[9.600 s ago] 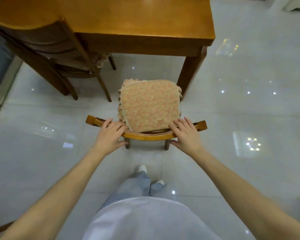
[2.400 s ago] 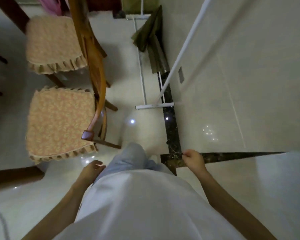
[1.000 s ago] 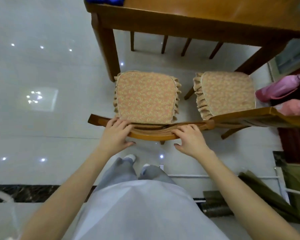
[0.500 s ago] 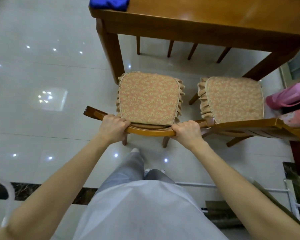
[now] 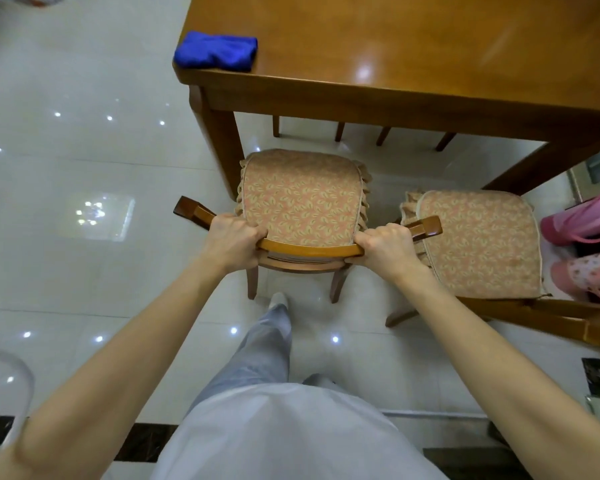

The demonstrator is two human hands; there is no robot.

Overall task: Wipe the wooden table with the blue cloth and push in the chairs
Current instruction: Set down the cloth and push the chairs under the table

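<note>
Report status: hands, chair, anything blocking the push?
Left hand and right hand both clamped on the chair's back rail. Seat short of the table. Table leg close beside seat's left edge; second chair right.

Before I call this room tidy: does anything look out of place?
Yes. The blue cloth lies bunched on the table corner, overhanging its edge. Both chairs stand pulled out: the gripped chair and the right-hand chair.

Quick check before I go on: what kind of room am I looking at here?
Most likely a home dining area: a wooden table with cushioned wooden chairs drawn up to it, glossy white floor tiles, and pink slippers at the right edge.
</note>
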